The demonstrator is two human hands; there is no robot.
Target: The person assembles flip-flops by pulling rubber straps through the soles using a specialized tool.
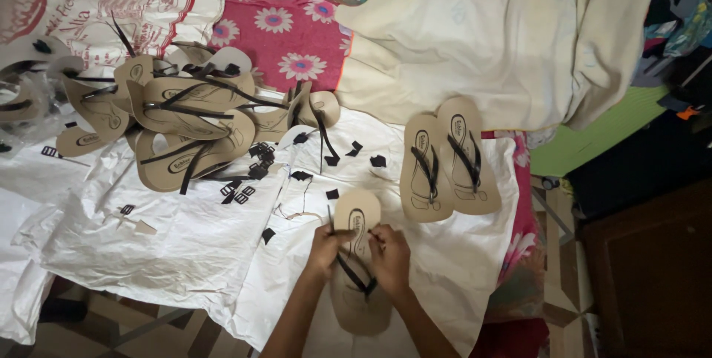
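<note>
A tan flip-flop sole (pixel 357 217) with a black strap (pixel 354 276) lies on white plastic sheeting (pixel 185 247) at the bottom centre. My left hand (pixel 325 249) grips the sole's left edge and the strap there. My right hand (pixel 390 258) presses the strap on the right side. Both hands cover the middle of the sole. A finished pair of tan sandals (pixel 447 158) with black straps lies side by side just beyond my hands, to the right.
A heap of tan soles with loose black straps (pixel 178 117) sits at the upper left. Small black pieces and buckles (pixel 256 161) are scattered between. A cream cloth (pixel 512 31) and floral fabric (pixel 285 39) lie behind. Dark furniture (pixel 645 254) stands right.
</note>
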